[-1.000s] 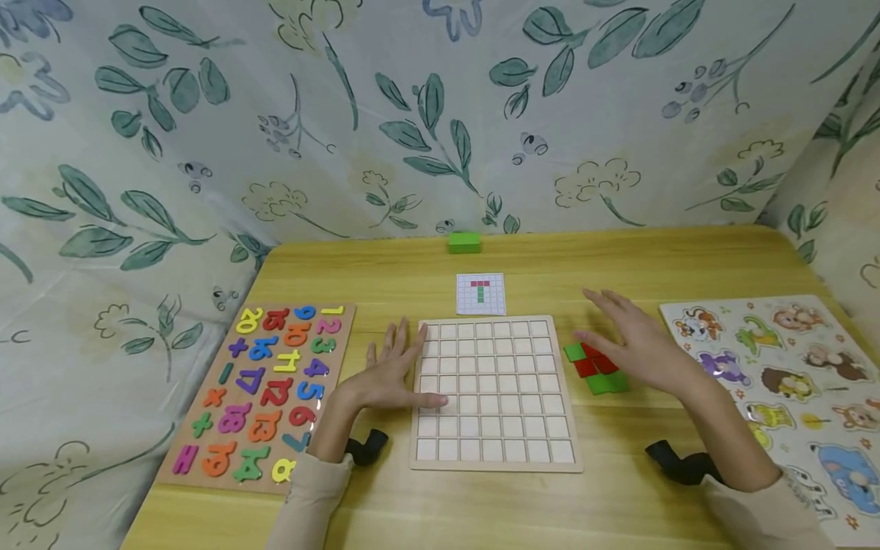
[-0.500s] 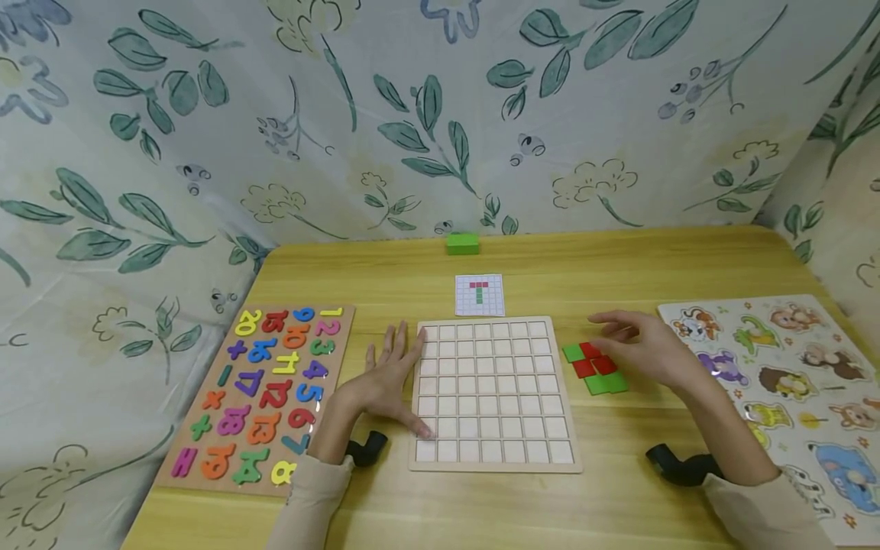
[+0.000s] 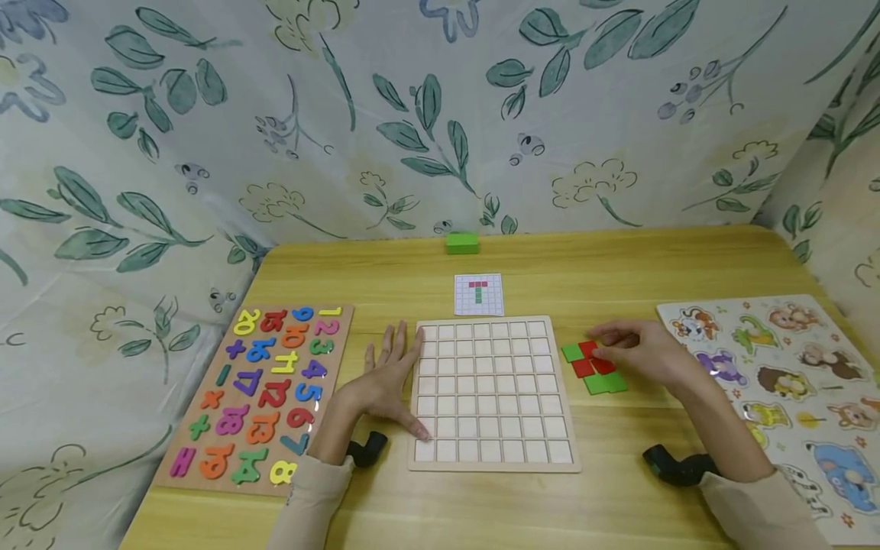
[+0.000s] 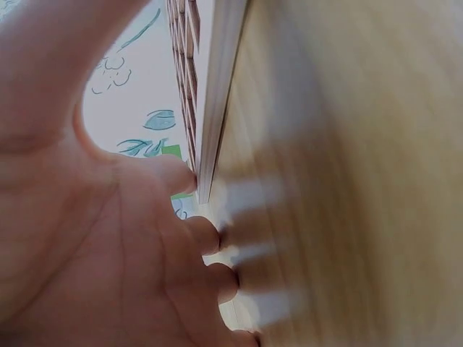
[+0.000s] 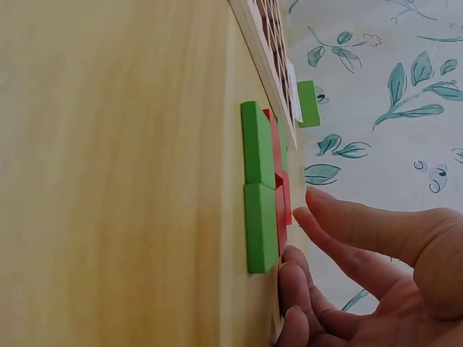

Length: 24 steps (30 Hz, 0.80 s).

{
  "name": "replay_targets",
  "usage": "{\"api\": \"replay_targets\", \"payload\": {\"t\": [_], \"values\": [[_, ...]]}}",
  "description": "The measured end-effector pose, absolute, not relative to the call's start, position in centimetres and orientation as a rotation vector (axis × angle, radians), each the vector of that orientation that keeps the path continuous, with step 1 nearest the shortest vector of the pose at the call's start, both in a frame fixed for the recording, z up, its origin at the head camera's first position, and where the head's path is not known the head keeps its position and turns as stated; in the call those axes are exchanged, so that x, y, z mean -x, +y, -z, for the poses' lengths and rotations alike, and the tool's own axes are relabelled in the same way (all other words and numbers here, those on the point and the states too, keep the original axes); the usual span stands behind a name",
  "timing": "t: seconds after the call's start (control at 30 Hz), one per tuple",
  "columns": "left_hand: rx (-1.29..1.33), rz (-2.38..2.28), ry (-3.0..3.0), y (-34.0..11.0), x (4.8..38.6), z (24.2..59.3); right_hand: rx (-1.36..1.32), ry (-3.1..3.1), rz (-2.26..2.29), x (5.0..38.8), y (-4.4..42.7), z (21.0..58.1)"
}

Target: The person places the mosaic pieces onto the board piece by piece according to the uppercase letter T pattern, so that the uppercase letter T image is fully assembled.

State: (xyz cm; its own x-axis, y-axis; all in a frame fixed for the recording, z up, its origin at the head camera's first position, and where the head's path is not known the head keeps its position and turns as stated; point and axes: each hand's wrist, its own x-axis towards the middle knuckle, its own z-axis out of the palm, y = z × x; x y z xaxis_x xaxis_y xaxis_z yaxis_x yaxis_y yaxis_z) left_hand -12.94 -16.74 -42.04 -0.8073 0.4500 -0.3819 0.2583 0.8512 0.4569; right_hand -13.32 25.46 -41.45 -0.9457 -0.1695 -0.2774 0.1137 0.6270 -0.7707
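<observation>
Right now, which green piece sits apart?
The green block beyond the printed card; the other green pieces lie beside red ones near the right hand.

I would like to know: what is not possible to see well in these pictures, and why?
Head view: the right hand covers part of a red tile; whether they touch is unclear.
Head view: the right sleeve hides some of the animal board, and the picture's right edge cuts it off.
Head view: the left sleeve covers the number board's near corner.
Left wrist view: the left hand hides part of the green block.
</observation>
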Motion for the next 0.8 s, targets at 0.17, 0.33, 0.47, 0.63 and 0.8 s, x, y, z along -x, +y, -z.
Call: {"api": "replay_targets", "payload": {"t": [0.17,0.33,0.47,0.63,0.8], "values": [[-0.51,-0.539,2.537,-16.9,12.9,42.0,0.03,2.553,1.193,13.6,25.2,41.6],[-0.505,-0.557,2.535,-17.0,13.0,42.0,-0.002,2.589,1.172,13.9,24.9,41.8],[-0.515,-0.558,2.532,-17.1,13.0,42.0,-0.031,2.615,1.175,14.1,24.7,42.0],[-0.529,-0.551,2.531,-17.1,13.0,42.1,-0.046,2.648,1.184,14.4,24.6,42.2],[-0.526,-0.548,2.524,-17.0,13.0,42.0,-0.061,2.636,1.204,14.4,24.7,42.3]]}}
